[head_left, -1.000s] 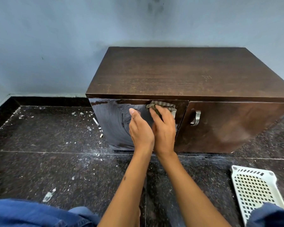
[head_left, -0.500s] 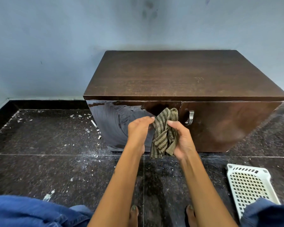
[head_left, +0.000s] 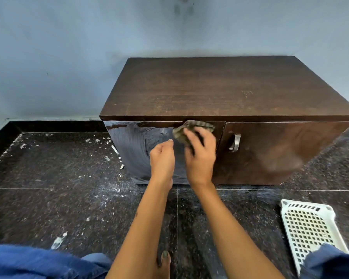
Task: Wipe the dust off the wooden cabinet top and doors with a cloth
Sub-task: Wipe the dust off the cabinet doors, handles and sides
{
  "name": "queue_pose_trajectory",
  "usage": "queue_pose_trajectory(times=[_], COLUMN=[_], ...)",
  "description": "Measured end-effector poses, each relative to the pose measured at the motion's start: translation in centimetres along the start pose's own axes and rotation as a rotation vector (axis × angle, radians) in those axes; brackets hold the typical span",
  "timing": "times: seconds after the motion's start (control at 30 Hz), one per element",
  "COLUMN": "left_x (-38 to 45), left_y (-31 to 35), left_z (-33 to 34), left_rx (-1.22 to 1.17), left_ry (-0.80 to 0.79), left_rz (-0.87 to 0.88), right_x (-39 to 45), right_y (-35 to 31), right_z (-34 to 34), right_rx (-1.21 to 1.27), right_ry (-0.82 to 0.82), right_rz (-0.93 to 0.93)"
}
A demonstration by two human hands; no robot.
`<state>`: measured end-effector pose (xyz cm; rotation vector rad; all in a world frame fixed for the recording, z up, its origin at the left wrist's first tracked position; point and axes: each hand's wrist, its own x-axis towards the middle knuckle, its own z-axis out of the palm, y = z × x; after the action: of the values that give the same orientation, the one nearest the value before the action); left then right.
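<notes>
The right hand (head_left: 199, 156) presses the cloth (head_left: 191, 130) at the left door's (head_left: 141, 150) top right corner; the left hand (head_left: 162, 158) hangs loosely curled, seemingly empty, just beside.

The cabinet (head_left: 220, 91) is dark brown with a fine wood-grain pattern on its top; its left door (head_left: 141, 150) shows pale, arc-shaped smear streaks over a glossy near-black brown, and the right door (head_left: 286, 150) is a warmer brown with a silver-grey handle (head_left: 235, 142). The cloth (head_left: 191, 129) is striped olive-green and beige (motion blur softens the stripes). The floor (head_left: 48, 198) is black tile with fine light speckles and scattered white flecks near the cabinet's left edge, the wall (head_left: 89, 47) is pale blue-grey with dark smudges, the perforated basket (head_left: 308, 228) is white, and the trousers (head_left: 28, 262) are blue.
</notes>
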<state>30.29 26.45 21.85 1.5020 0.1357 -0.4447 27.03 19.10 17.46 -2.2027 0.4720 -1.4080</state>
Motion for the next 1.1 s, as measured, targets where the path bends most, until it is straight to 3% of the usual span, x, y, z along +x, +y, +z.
queue_pose_trajectory(times=[0.07,0.17,0.33,0.53,0.73,0.9,1.1], left_x=[0.3,0.5,0.4,-0.3,-0.6,-0.6,-0.6], left_y=[0.0,0.1,0.6,0.7,0.7,0.7,0.5], left_z=[-0.3,-0.5,-0.3,0.5,0.9,1.1,1.3], left_rx=[0.014,0.033,0.065,0.124,0.117,0.124,0.108], left_ry=[0.023,0.058,0.09,0.068,0.063,0.052,0.044], left_rz=[0.013,0.033,0.099,0.183,0.232,0.208,0.225], right_x=[-1.7,-4.1,-3.4,-5.5,-3.6,-5.9,-3.1], right_y=[1.0,1.9,0.7,1.2,0.2,0.8,-0.2], right_z=[0.5,0.3,1.3,1.0,2.5,2.0,1.8], right_rx=[-0.097,-0.123,-0.069,-0.093,0.053,0.086,0.085], right_ry=[-0.141,-0.257,-0.128,-0.272,-0.038,-0.203,-0.094], right_rz=[-0.068,0.003,0.066,0.065,0.177,0.315,0.204])
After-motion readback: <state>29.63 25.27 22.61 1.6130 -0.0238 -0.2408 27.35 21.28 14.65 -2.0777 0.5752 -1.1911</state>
